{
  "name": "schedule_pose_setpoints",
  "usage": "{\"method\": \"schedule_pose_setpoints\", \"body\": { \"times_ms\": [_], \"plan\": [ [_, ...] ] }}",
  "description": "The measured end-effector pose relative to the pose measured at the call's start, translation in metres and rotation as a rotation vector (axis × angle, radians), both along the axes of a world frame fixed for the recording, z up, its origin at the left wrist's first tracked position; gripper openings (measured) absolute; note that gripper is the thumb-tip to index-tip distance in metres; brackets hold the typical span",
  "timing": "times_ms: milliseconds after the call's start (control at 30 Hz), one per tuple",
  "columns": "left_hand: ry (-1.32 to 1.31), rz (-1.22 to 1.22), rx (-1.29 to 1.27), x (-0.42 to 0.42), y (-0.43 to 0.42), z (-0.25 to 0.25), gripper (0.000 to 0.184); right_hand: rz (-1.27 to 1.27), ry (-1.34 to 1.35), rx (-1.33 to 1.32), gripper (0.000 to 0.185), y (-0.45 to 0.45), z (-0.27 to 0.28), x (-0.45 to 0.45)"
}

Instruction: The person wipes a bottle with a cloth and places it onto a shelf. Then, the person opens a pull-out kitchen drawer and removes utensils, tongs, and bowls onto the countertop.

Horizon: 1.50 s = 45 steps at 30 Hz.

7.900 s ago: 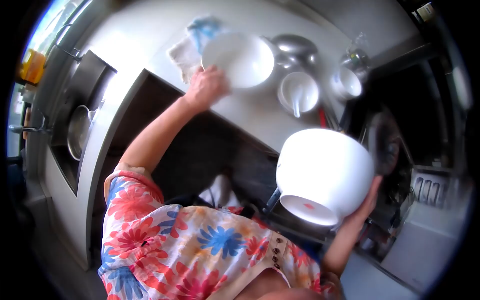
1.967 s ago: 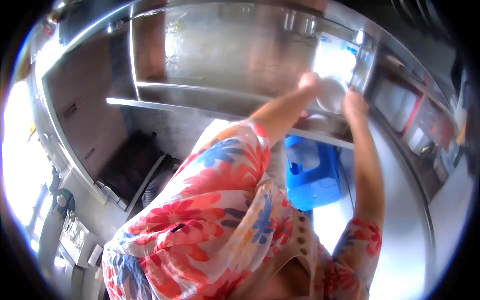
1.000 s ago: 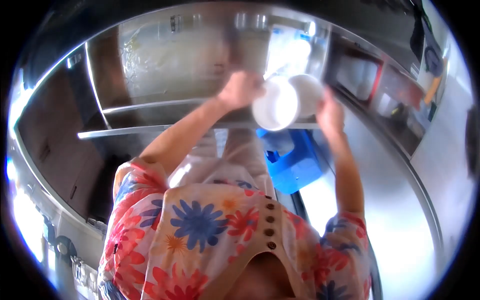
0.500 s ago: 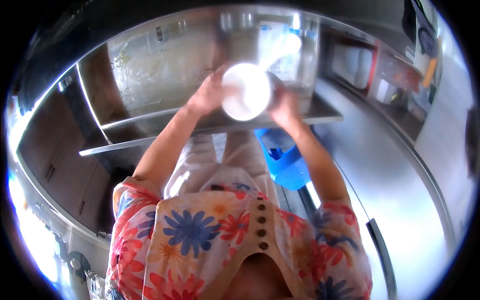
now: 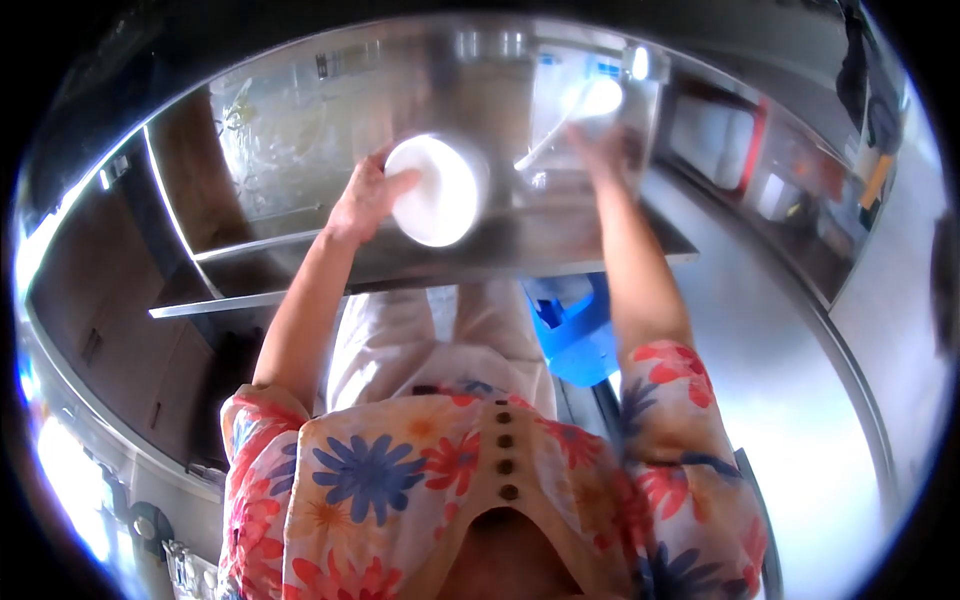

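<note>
My left hand [image 5: 362, 203] grips a round white bowl [image 5: 437, 192] by its rim, with the thumb over the inner edge and the other fingers behind it. The bowl is tilted so that its opening faces me, above the front of the metal counter [image 5: 560, 240]. Its inside is washed out by glare. My right hand [image 5: 606, 152] is away from the bowl, farther right over the counter, and its fingers are smeared by motion. Just beside those fingers lies a white, long-handled thing like a spoon or ladle [image 5: 602, 97]; whether they touch it I cannot tell.
A blue plastic bin or bag [image 5: 575, 335] is below the counter's front edge. A red-framed appliance [image 5: 715, 140] stands to the right. Dark cabinets [image 5: 110, 320] line the left side, and a broad pale surface [image 5: 790, 330] lies on the right.
My right hand has let go of the bowl and moved right and away from me, toward the long-handled thing. My left hand has carried the bowl a little to the left.
</note>
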<state>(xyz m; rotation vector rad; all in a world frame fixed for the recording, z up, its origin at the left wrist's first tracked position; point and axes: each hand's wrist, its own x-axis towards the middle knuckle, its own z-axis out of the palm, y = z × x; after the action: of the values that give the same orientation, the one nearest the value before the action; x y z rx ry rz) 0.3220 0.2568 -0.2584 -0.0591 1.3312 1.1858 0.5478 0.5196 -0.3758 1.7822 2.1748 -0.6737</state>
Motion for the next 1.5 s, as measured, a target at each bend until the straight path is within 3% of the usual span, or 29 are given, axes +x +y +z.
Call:
{"method": "schedule_pose_setpoints", "body": {
  "times_ms": [100, 200, 233, 333, 367, 500, 800, 933, 1100, 1167, 1233, 1333, 1500],
  "plan": [
    [-0.021, 0.036, 0.017, 0.001, -0.006, 0.001, 0.053, -0.202, -0.092, -0.112, 0.073, -0.015, 0.05, -0.058],
    [-0.049, 0.073, 0.023, 0.002, -0.012, 0.002, 0.055, -0.219, 0.061, -0.004, 0.056, -0.015, 0.035, -0.046],
    [-0.058, 0.084, 0.029, 0.001, -0.013, 0.003, 0.056, -0.251, -0.032, 0.113, 0.05, -0.014, 0.016, -0.039],
    [-0.065, 0.117, 0.063, 0.0, -0.014, 0.005, 0.056, -0.215, 0.08, -0.044, 0.046, 0.0, 0.001, -0.018],
    [-0.063, 0.125, 0.076, -0.002, -0.015, 0.006, 0.056, -0.296, 0.342, -0.275, 0.042, 0.0, 0.021, -0.023],
    [-0.052, 0.115, 0.072, -0.006, -0.017, 0.013, 0.055, -0.441, 0.545, -0.359, 0.037, -0.002, 0.046, -0.032],
    [0.045, 0.013, 0.068, -0.027, -0.021, 0.039, 0.053, -0.713, 0.589, -0.617, 0.03, 0.012, 0.122, -0.008],
    [0.099, -0.03, 0.059, -0.042, -0.021, 0.063, 0.052, -0.589, 0.633, -0.71, 0.024, 0.002, 0.207, 0.031],
    [0.228, -0.035, 0.045, -0.056, -0.04, 0.092, 0.047, -0.545, 0.662, -0.642, 0.031, -0.04, 0.283, 0.1],
    [0.268, -0.038, 0.012, -0.059, -0.054, 0.099, 0.047, -0.662, 0.629, -0.652, 0.033, -0.055, 0.295, 0.127],
    [0.286, 0.004, 0.025, -0.059, -0.074, 0.103, 0.047, -0.378, 0.568, -0.57, 0.035, -0.073, 0.306, 0.148],
    [0.338, 0.08, 0.011, -0.054, -0.107, 0.114, 0.045, -0.3, 0.67, -0.526, 0.038, -0.094, 0.307, 0.158],
    [0.372, 0.226, -0.017, -0.035, -0.164, 0.13, 0.045, -0.58, 0.773, -0.594, 0.038, -0.12, 0.307, 0.151]
  ]
}}
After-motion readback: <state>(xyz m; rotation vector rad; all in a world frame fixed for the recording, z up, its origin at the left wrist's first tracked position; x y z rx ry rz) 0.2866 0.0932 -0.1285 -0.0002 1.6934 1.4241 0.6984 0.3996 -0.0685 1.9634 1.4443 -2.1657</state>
